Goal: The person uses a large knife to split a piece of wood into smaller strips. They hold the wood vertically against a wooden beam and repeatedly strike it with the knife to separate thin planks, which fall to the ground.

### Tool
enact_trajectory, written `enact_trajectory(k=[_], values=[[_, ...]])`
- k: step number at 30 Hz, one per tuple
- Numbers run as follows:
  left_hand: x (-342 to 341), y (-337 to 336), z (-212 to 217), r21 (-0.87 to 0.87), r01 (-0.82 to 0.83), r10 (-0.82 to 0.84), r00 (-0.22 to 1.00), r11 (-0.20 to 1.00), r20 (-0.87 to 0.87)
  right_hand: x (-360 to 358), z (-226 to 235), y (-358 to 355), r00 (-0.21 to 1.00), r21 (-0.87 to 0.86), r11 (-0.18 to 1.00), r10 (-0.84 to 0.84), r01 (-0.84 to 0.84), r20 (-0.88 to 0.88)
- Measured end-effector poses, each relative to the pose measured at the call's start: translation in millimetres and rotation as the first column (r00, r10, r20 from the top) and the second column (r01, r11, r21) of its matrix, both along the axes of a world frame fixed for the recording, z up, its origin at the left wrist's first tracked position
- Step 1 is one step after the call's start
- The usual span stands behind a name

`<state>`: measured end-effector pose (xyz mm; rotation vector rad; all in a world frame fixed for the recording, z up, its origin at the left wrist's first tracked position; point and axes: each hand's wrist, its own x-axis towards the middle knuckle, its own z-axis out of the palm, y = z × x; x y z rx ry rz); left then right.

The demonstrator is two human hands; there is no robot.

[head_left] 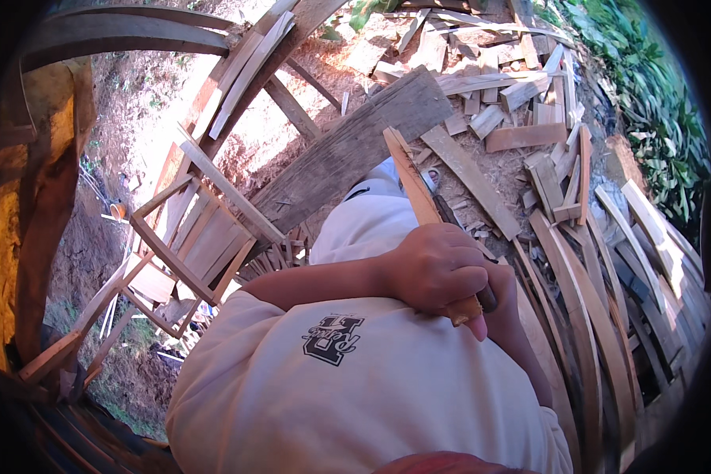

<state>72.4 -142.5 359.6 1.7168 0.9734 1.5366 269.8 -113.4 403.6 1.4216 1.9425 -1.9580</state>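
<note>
My left hand [441, 267] is closed around a narrow piece of wood [412, 178], held in front of my belly. Its pale upper end points up and away, and its lower end shows below my fist. Close against it on the right runs a dark, narrow tool [448, 212]; its kind is hard to make out. My right hand [501, 286], partly hidden behind the left, is closed at the lower end of that dark tool. A wide weathered plank [355, 138] lies slanting beyond my hands, over my lap and leg.
Many loose boards and offcuts [521, 95] cover the ground ahead and to the right. Long curved-looking planks [581, 316] lie by my right side. A wooden frame [162, 257] stands at left, near a yellow-brown post [51, 197]. Green plants [656, 95] grow at far right.
</note>
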Motion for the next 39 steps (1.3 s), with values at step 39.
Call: enact_trajectory(k=[39], values=[[-174, 80, -15, -0.440, -0.647, 0.782, 0.525, 0.623, 0.336, 11, -156, 7, 0.952, 0.225, 0.974, 0.063, 0.006, -0.300]])
